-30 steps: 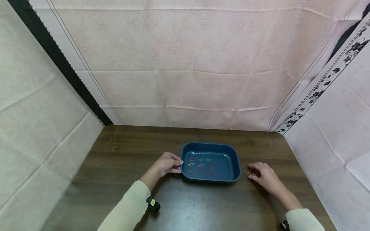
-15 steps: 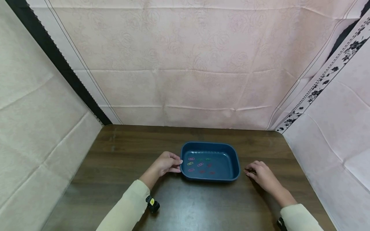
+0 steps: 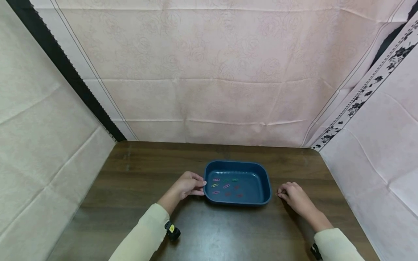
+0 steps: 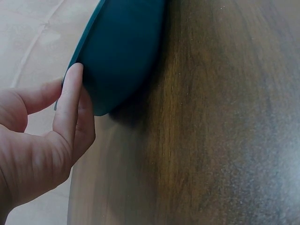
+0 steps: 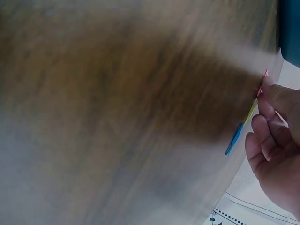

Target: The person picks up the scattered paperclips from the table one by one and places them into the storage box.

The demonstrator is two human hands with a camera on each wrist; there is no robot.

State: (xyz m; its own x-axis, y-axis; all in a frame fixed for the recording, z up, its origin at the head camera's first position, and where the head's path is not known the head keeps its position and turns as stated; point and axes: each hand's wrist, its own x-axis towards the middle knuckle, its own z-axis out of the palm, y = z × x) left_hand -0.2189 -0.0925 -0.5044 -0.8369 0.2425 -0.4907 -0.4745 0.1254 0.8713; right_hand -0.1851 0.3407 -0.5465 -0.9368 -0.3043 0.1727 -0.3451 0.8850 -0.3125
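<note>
A blue rectangular tray (image 3: 254, 185) sits on the wooden table. My left hand (image 3: 189, 185) pinches its left rim, with thumb and fingers on either side of the wall in the left wrist view. Inside lie several paper clips, among them a pink one (image 3: 216, 179), a yellow one (image 3: 214, 185) and a green one (image 3: 234, 180). Right of the tray, my right hand (image 3: 295, 197) pinches a red paper clip (image 5: 265, 77) between thumb and forefinger. A yellow paper clip (image 5: 251, 111) and a blue one (image 5: 234, 138) run on from it end to end in a line.
The wooden table (image 3: 147, 166) extends around the tray. Pale patterned cloth (image 3: 209, 72) hangs behind it, and more cloth stands at both sides. A black wrist camera (image 3: 173, 232) is strapped at the left sleeve.
My right fingers have drawn together on the paper clips, which showed on the table beneath them before and are now mostly hidden in the head view. The left hand and tray keep their place.
</note>
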